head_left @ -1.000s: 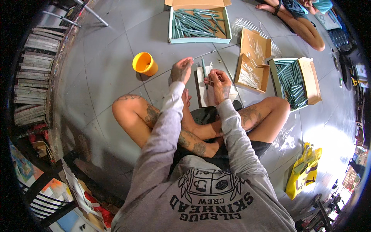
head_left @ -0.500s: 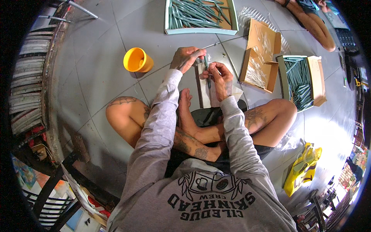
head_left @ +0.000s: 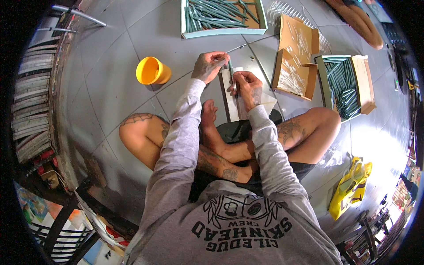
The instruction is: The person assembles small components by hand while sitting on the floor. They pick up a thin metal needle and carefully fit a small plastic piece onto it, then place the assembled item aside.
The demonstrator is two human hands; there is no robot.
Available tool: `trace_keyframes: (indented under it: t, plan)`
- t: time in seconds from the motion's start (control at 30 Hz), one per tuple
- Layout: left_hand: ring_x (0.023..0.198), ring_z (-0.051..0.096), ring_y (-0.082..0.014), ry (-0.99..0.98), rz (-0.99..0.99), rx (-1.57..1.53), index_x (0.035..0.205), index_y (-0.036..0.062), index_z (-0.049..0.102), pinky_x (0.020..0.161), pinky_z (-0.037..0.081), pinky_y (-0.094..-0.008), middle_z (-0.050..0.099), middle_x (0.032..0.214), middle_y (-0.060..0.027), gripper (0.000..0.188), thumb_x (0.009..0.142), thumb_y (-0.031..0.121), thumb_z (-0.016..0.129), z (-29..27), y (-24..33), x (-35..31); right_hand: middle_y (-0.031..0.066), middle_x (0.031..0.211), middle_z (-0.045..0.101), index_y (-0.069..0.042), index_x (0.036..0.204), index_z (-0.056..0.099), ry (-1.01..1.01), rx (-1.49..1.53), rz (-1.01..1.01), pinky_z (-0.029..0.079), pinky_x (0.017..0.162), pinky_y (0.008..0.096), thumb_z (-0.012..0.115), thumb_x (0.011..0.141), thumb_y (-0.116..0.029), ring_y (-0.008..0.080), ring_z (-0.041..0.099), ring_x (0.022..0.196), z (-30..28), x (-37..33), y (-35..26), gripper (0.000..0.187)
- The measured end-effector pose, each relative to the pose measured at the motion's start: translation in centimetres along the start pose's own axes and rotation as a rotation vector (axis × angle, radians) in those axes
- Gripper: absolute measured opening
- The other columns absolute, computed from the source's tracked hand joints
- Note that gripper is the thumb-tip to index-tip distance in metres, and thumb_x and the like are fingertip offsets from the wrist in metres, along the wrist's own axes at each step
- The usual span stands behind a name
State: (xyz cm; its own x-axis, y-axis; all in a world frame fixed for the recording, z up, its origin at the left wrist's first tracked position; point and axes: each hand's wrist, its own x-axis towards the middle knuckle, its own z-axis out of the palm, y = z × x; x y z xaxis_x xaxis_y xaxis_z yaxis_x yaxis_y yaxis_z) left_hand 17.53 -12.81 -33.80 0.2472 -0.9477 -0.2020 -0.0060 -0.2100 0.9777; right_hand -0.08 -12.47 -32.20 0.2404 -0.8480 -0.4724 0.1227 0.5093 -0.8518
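Observation:
My left hand [head_left: 209, 67] is closed in a pinch at the upper end of a slim dark green pen [head_left: 230, 66]. Lower down, my right hand [head_left: 249, 89] grips the same pen, its fingers curled and partly hiding it. The pen stands lengthwise between the two hands, over a pale board [head_left: 230, 104] on the floor in front of my crossed legs. A sheet of thin, whitish material [head_left: 267, 102] lies beside the board, under my right wrist.
Ahead, a shallow box [head_left: 223, 33] holds many green pens; a second box [head_left: 324, 84] of them stands right. Between them lies an open brown carton [head_left: 314, 68] with thin clear pieces. A yellow cup [head_left: 152, 70] stands left, a yellow bag [head_left: 351, 190] lower right. Another person's leg [head_left: 360, 24] is far right.
The view has shifted slightly. Both hands keep hold of the pen, with only small finger movements, and the right fingers sit a little differently on it.

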Motion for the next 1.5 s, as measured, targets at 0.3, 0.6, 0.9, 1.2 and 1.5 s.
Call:
trace_keyframes:
  t: [0.3, 0.6, 0.9, 1.2, 1.5]
  plan:
    - [0.080, 0.065, -0.0097, 0.308, -0.014, 0.216, 0.104, 0.0039, 0.073, 0.076, 0.050, -0.0244, 0.073, 0.088, -0.0041, 0.039, 0.088, 0.040, 0.067, 0.2, 0.0, -0.8, 0.0104, 0.078, 0.064, 0.002, 0.102, 0.059, -0.069, 0.020, -0.222, 0.049, 0.053, 0.0284, 0.065, 0.096, -0.029, 0.0163, 0.064, 0.062, 0.3, -0.4, -0.7, 0.032]
    - [0.100, 0.067, -0.0148, -0.002, -0.053, -0.075, 0.109, 0.0047, 0.072, 0.092, 0.047, -0.0259, 0.073, 0.101, -0.0048, 0.042, 0.091, 0.043, 0.066, 0.5, -0.5, 0.0, 0.0120, 0.089, 0.066, 0.002, 0.101, 0.059, -0.089, 0.001, -0.113, 0.055, 0.047, 0.0281, 0.062, 0.097, -0.019, 0.0188, 0.067, 0.062, 0.3, 0.5, 0.9, 0.022]
    - [0.081, 0.063, -0.0137, 0.244, -0.171, 0.330, 0.092, 0.0067, 0.076, 0.079, 0.048, -0.0289, 0.074, 0.088, -0.0012, 0.044, 0.083, 0.048, 0.066, 0.4, 0.3, -1.2, 0.0135, 0.090, 0.065, 0.003, 0.102, 0.058, -0.084, -0.003, -0.098, 0.055, 0.047, 0.0308, 0.060, 0.098, -0.017, 0.0204, 0.066, 0.061, 0.3, 0.6, 0.9, 0.021]
    - [0.074, 0.066, -0.0141, 0.180, -0.245, 0.308, 0.088, 0.0076, 0.077, 0.070, 0.050, -0.0276, 0.073, 0.080, -0.0050, 0.042, 0.074, 0.048, 0.074, 1.0, 1.6, -1.3, 0.0127, 0.091, 0.065, 0.003, 0.101, 0.057, -0.090, 0.029, -0.098, 0.057, 0.049, 0.0305, 0.060, 0.098, -0.013, 0.0199, 0.067, 0.062, 0.5, 0.3, 0.6, 0.017]
    - [0.083, 0.064, -0.0136, 0.153, -0.090, 0.065, 0.098, 0.0019, 0.074, 0.076, 0.049, -0.0251, 0.072, 0.091, -0.0049, 0.044, 0.079, 0.041, 0.081, 0.6, -1.8, -0.3, 0.0149, 0.085, 0.065, 0.007, 0.100, 0.059, -0.052, 0.010, -0.098, 0.059, 0.051, 0.0326, 0.060, 0.094, -0.011, 0.0219, 0.069, 0.061, 0.2, 0.8, 1.0, 0.018]
